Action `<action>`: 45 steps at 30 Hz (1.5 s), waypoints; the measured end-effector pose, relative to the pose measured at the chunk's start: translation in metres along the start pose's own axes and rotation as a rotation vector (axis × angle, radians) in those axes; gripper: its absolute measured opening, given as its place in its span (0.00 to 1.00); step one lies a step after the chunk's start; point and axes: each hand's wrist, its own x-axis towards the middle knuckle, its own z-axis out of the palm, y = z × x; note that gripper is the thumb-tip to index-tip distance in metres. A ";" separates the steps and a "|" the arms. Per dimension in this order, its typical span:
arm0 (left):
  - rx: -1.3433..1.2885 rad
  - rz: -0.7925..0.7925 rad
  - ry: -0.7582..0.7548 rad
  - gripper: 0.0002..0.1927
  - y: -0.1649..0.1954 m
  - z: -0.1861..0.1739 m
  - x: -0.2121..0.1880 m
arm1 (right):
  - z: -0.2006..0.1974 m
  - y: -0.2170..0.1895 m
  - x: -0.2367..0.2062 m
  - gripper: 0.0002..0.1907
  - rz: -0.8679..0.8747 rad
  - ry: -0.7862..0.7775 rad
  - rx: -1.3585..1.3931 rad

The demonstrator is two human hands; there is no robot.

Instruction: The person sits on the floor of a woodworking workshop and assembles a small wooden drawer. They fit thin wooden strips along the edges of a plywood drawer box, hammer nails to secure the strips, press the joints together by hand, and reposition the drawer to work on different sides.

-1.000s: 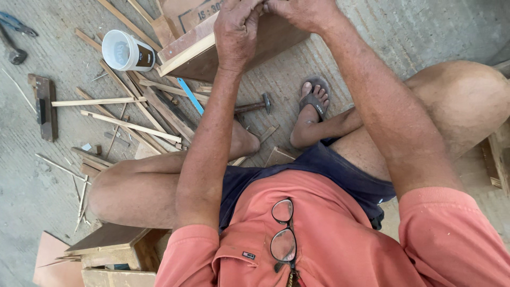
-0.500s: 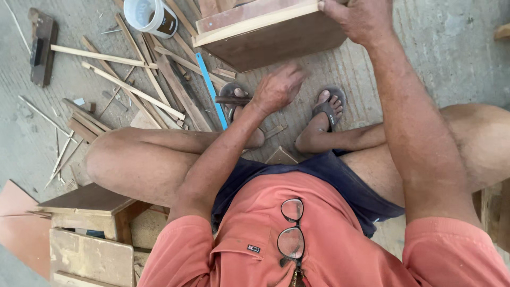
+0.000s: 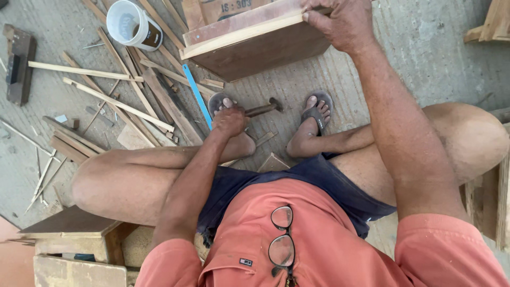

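1. Nearest, at 6 o'clock: folded glasses (image 3: 281,239) hung at collar of orange shirt (image 3: 329,255); dark shorts just above; seated posture, knees spread to 9 and 3 o'clock.
2. Left hand (image 3: 229,119), centre of view, closed round handle of hammer (image 3: 263,109); head of hammer at 1 o'clock from fist, low over concrete floor (image 3: 435,48), between the two sandalled feet; whether resting on floor or just clear of it, cannot tell.
3. Right hand (image 3: 342,21) at 1 o'clock, fingers curled over top edge of wooden box (image 3: 249,45), thumb on near face; firm grasp, box tilted and steadied.
4. Box at 12 o'clock, beyond the feet; pale strip along upper edge over dark brown panel; no nail or fastener discernible at this range.
5. Judged state of work: box held in place, hammer in hand but well apart from box; no strike in progress; striking stage apparently still open; extent of joinery already fixed not readable.
6. Farther, 10 to 11 o'clock: blue strip (image 3: 196,95) just beside left foot; loose wood slats (image 3: 117,103) scattered; white cup (image 3: 130,24) lying on its side at 11 o'clock; dark wooden block at far 9 o'clock edge.
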 end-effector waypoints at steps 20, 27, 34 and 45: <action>-0.911 0.239 0.258 0.28 0.133 -0.191 -0.132 | 0.009 0.009 -0.001 0.09 0.170 -0.088 -0.080; -0.884 0.316 0.335 0.28 0.146 -0.208 -0.130 | 0.004 -0.002 -0.002 0.08 -0.037 0.030 -0.057; -0.944 0.275 0.314 0.28 0.149 -0.207 -0.131 | 0.006 -0.001 0.000 0.08 0.074 -0.017 -0.092; -0.909 0.235 0.342 0.30 0.147 -0.220 -0.132 | 0.001 -0.005 0.002 0.07 0.016 0.008 -0.023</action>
